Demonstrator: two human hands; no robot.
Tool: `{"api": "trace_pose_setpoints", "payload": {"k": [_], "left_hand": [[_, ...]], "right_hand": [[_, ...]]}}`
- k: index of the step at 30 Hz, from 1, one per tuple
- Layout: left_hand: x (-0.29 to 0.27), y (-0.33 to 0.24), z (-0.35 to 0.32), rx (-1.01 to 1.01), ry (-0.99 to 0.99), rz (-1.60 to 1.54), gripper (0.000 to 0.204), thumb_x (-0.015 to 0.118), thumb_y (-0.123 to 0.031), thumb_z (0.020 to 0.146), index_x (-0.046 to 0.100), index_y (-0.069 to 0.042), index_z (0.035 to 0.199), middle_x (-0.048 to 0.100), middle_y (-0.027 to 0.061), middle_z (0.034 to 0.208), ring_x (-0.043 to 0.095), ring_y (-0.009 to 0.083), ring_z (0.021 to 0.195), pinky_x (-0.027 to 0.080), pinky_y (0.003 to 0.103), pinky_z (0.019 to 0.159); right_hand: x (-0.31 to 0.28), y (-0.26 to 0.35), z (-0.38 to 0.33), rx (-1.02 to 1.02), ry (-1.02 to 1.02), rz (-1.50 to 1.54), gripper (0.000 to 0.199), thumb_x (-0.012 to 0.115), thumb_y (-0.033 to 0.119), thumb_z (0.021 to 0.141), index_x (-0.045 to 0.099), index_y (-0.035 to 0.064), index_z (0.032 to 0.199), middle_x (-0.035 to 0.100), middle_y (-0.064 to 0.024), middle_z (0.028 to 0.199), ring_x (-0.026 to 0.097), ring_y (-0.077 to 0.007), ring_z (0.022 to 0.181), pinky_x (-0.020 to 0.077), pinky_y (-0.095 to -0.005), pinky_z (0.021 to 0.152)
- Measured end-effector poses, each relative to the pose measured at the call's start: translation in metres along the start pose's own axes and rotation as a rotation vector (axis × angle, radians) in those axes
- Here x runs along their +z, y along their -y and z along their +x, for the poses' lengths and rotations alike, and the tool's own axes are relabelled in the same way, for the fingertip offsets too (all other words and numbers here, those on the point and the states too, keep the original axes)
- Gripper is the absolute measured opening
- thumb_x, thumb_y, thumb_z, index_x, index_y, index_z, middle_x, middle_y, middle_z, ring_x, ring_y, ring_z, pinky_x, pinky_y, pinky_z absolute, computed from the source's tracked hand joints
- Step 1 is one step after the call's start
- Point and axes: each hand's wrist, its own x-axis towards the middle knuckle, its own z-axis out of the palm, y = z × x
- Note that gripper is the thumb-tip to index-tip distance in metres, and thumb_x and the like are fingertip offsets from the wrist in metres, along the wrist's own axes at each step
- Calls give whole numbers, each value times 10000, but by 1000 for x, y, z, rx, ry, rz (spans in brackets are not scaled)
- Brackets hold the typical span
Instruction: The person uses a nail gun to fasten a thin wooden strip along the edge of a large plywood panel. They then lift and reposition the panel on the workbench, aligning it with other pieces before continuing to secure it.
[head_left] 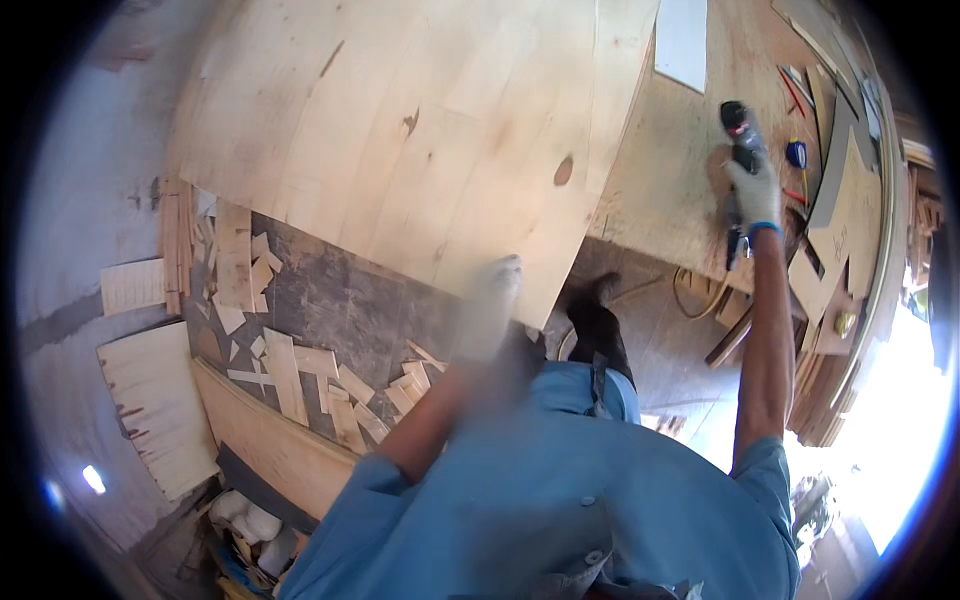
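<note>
My right hand, in a pale work glove with a blue cuff, is closed around the middle of a black handheld power tool with a small red part. The tool lies over the wooden worktop, its lower end near the front edge; its exact kind is unclear. My left hand, also gloved, is smeared by motion beside the near edge of a large pale plywood sheet. Whether it touches the sheet cannot be made out, and its fingers are blurred.
A white panel lies beyond the plywood. On the right are a blue tape measure, a red-handled tool and board offcuts. Wood scraps litter the floor at left, near a leaning board. A yellowish cable hangs below the worktop.
</note>
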Motion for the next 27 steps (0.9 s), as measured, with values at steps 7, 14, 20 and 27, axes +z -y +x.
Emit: {"api": "trace_pose_setpoints", "payload": {"k": [7,14,20,27], "left_hand": [[-115,115,-28,-337,398,-323,327,519,-303,990,634,-29,1129,672,65,989,649,146,806,531,302,723],[-132,148,16,-698,285,-955,424,513,-408,986,547,-37,1188,643,126,1051,642,248,898,513,458,877],[-122,143,38,-590,364,-876,349,556,-350,973,577,-45,1142,678,140,927,675,260,757,567,441,753],[-136,159,41,-658,394,-871,420,530,-426,968,561,-32,1111,661,162,975,659,289,825,548,478,817]], "right_hand": [[-52,134,-201,448,62,1161,246,547,261,970,543,50,1097,592,-53,841,606,-143,703,553,-289,596],[25,145,-384,660,22,1560,303,587,341,913,504,49,927,481,-41,703,490,-172,580,415,-319,530],[135,86,-493,766,-27,1878,433,573,356,921,508,11,1174,463,-32,705,457,-170,568,390,-334,528],[282,88,-552,557,3,2567,365,522,309,947,518,3,1147,518,-7,772,503,-103,595,443,-234,497]]}}
